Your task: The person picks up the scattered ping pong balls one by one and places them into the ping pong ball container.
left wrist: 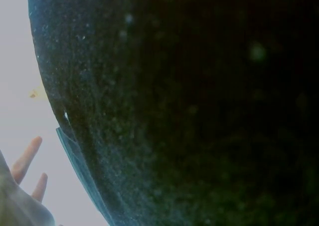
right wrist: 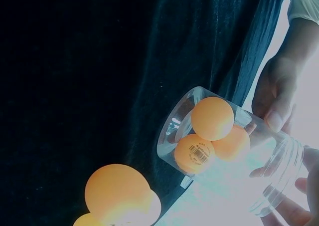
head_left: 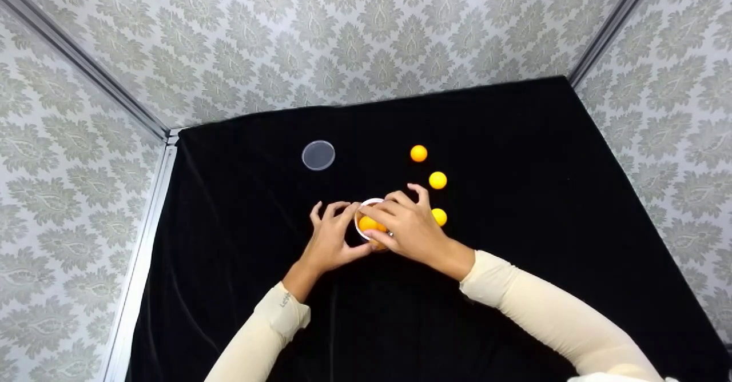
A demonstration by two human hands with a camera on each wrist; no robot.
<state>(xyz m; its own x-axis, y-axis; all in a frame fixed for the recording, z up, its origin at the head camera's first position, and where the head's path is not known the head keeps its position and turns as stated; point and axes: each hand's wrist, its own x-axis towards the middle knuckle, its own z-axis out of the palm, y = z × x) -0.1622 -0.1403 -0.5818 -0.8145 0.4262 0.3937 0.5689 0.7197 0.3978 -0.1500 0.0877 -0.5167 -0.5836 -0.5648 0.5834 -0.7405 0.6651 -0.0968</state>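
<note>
My left hand (head_left: 331, 242) holds a clear plastic jar (right wrist: 261, 151) from the left, its thumb along the near side. Inside the jar lie three orange ping-pong balls (right wrist: 212, 118), one with printing on it. My right hand (head_left: 414, 225) is over the jar's mouth, index finger and thumb spread across the rim, partly hiding the opening. No ball shows in its fingers in the right wrist view. Three more ping-pong balls (head_left: 418, 153) lie loose on the cloth, just beyond and to the right of the right hand. Only some fingers (left wrist: 27, 158) show in the left wrist view.
A round translucent lid (head_left: 318, 155) lies on the black cloth (head_left: 514, 159), beyond the left hand. Patterned panels (head_left: 343, 33) stand behind and at both sides of the table. Metal frame strips (head_left: 91, 67) run along the panel corners.
</note>
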